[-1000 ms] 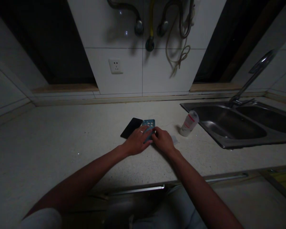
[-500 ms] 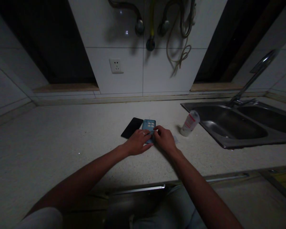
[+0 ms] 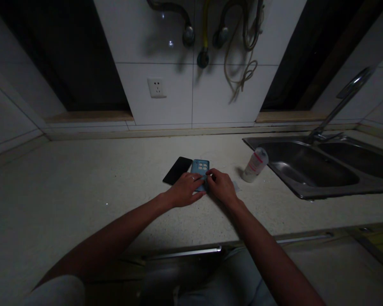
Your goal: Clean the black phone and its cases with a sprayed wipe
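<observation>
A blue phone case (image 3: 203, 164) with several camera holes lies on the counter, its lower part covered by my hands. My left hand (image 3: 187, 189) rests over the case from the left, fingers stretched and thumb apart, a ring on one finger. My right hand (image 3: 221, 185) touches the case's right side, its fingers curled together in a pinch; what is between them is hidden. Just left of the case lies a dark phone (image 3: 178, 170), screen up, close to my left hand. A pale, thin sheet (image 3: 235, 186) shows beside my right hand.
A clear plastic cup (image 3: 255, 165) with red print stands tilted in view on the counter (image 3: 115, 170), right of my hands. Beyond it is a double steel sink (image 3: 306, 193) with a faucet (image 3: 338, 102). Behind, a tiled wall has a socket (image 3: 156, 88) and hanging pipes.
The view has shifted very slightly. Both hands stay at the phone case with almost the same pose; the phone and cup have not moved.
</observation>
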A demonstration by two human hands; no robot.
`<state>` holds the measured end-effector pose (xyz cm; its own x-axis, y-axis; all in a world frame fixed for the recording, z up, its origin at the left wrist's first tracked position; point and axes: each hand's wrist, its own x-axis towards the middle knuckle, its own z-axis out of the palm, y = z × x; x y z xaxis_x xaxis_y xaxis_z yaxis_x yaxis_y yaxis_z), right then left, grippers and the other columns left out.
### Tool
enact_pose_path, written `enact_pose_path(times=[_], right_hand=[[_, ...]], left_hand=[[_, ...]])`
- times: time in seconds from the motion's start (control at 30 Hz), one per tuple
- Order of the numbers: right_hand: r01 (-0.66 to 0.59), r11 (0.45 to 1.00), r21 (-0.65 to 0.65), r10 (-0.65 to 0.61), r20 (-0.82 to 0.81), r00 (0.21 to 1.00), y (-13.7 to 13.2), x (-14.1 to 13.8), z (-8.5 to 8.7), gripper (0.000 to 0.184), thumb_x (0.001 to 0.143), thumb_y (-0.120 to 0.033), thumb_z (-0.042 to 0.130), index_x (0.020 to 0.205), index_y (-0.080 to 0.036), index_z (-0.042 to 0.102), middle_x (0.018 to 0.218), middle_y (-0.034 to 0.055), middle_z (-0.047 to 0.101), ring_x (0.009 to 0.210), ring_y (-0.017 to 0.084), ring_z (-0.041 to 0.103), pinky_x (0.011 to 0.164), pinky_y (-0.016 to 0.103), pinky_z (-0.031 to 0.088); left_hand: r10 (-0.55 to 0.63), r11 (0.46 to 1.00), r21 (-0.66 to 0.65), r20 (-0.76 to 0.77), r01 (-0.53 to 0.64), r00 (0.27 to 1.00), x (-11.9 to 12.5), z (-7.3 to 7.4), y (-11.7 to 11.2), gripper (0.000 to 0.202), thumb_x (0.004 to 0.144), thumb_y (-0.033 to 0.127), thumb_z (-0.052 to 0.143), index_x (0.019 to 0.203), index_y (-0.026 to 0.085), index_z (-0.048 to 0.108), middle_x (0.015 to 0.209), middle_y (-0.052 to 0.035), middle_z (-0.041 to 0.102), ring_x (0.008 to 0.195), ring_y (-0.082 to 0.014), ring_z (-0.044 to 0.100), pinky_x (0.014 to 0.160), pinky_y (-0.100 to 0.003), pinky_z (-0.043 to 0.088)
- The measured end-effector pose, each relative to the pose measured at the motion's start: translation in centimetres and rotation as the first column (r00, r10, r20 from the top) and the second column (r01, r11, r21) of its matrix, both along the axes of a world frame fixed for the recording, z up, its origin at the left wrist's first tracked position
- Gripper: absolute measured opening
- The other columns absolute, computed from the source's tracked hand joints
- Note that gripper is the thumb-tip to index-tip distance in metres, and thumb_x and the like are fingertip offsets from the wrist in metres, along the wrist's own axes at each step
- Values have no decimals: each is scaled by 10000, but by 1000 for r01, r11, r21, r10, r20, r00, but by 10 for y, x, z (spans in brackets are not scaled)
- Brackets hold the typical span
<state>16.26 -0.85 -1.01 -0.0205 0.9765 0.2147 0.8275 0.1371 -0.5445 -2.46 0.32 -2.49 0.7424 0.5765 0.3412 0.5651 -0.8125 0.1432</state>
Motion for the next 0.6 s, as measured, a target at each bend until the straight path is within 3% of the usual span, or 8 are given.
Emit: enact_pose_path(times=[0.6], right_hand=[[-49,999,-24,50,16,999,-2,-1,2,275,938,-260,482,1071,-201,716,899,65,771,807,197,682,710,272,422]], left_hand=[[7,1000,6,-4,-7,1000,1,3,-2,411,957,404,561,1293,171,607,1320,-163,632,1210,-306,594,1042,-512,443]])
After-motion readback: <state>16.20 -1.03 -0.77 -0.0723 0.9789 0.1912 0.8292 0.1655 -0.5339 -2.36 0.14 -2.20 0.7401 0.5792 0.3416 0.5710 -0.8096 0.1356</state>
